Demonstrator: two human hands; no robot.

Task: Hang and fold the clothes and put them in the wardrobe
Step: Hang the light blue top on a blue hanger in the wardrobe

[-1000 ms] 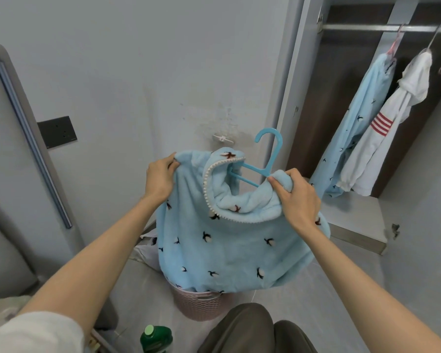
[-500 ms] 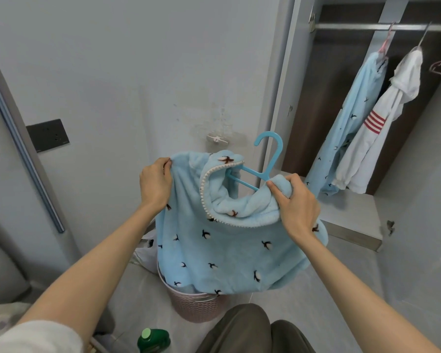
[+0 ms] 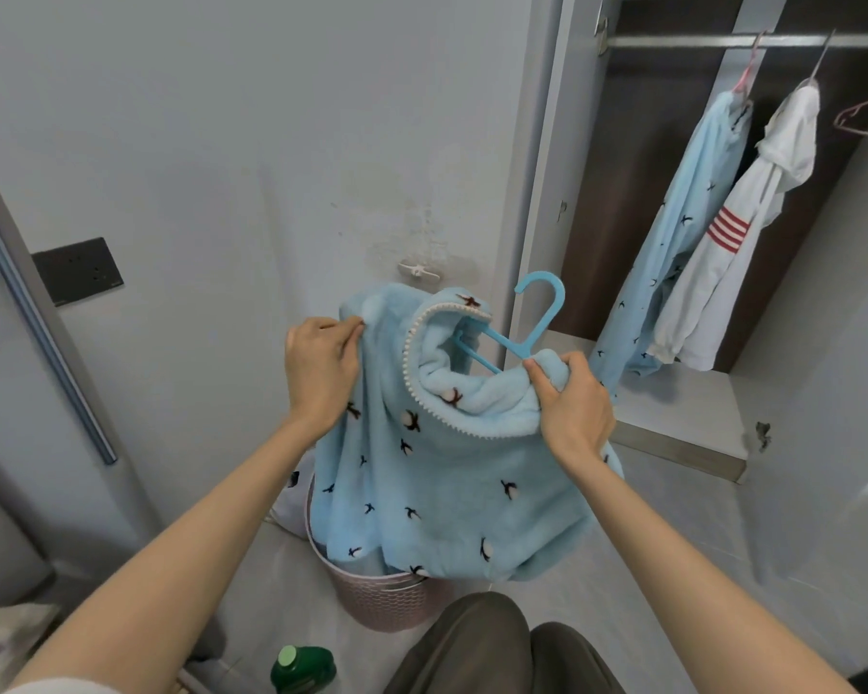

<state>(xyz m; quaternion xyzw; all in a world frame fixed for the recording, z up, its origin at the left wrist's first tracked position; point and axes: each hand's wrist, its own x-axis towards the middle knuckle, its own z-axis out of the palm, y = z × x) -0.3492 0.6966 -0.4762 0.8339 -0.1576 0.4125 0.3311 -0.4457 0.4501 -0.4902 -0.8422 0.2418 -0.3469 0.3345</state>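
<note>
Almost nothing changed: my left grip (image 3: pixel 322 373) and right grip (image 3: pixel 572 415) still pinch the blue top (image 3: pixel 447 493), hanger (image 3: pixel 545 327) half inside, not yet hung

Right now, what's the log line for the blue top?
step: fitting blue top onto hanger | left hand: grips top | right hand: grips top | rail: blue garment, white garment hung
</note>
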